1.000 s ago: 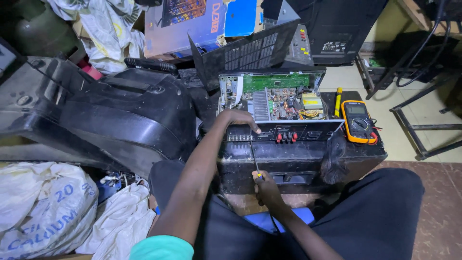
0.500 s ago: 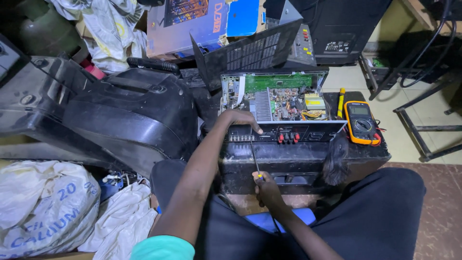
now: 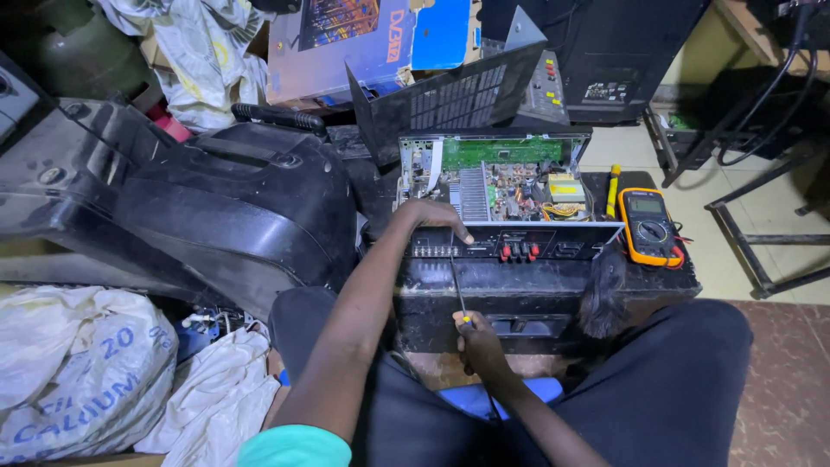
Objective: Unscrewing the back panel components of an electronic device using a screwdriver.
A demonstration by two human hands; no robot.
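The left hand point(image 3: 430, 216) is resting palm down on the top rear edge of an opened amplifier chassis point(image 3: 510, 203), fingers curled over the edge just above the row of rear connectors point(image 3: 516, 251); it is pressing on the unit rather than gripping anything loose. The right hand point(image 3: 478, 342) is closing around the handle of a thin screwdriver point(image 3: 456, 290), whose shaft is running upward toward the rear panel; the tip appears to be meeting the panel just below the left hand, though the exact contact point is too small to confirm. The chassis is sitting with its lid off, exposing a green circuit board point(image 3: 510, 152) and a finned heat sink point(image 3: 472, 194), on a black box-shaped unit point(image 3: 536, 298) directly in front of the person's knees. A yellow multimeter point(image 3: 649, 227) is lying on that same black unit, just to the right of the chassis, with a yellow-handled tool point(image 3: 613, 190) beside it. A large black moulded casing point(image 3: 216, 207) is standing to the left, and white sacks point(image 3: 86, 363) are lying on the floor below it.
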